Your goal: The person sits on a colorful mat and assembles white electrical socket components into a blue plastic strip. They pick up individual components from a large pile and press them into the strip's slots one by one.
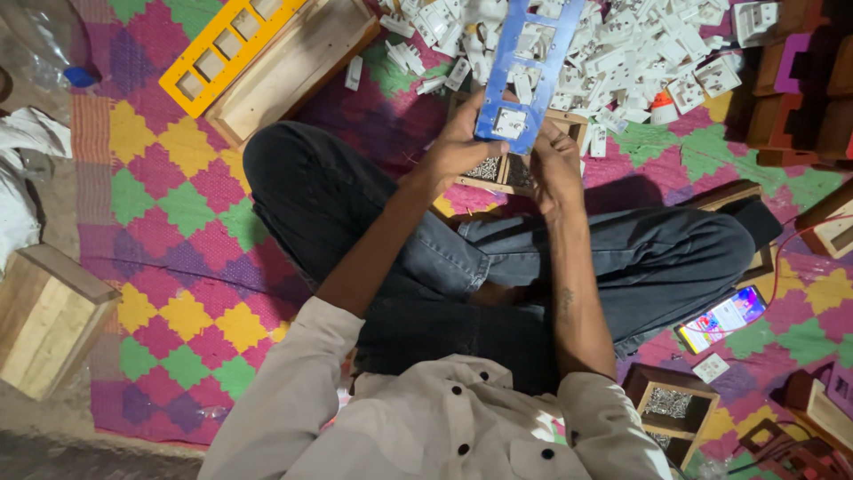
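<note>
Fitting a white switch module into a blue plate, both hands grip: left hand & right hand, fingers clenched on plate. Next move likely needs a firm press w/ plate held steady over the screw box.

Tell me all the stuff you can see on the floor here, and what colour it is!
blue plate: one, blue with square holes, held up in both hands, a white switch fitted at its lower end
white switches: a big pile, white, at the top
yellow plate: one, yellow, top left, on a wooden box
wooden box: one, pale wood, far left
screw tray: one, wooden, under the hands
phone: one, screen lit, right
mat: one, pink, yellow and green diamonds, under everything
left hand: fingers on the plate's left edge
right hand: fingers on its right edge
</note>
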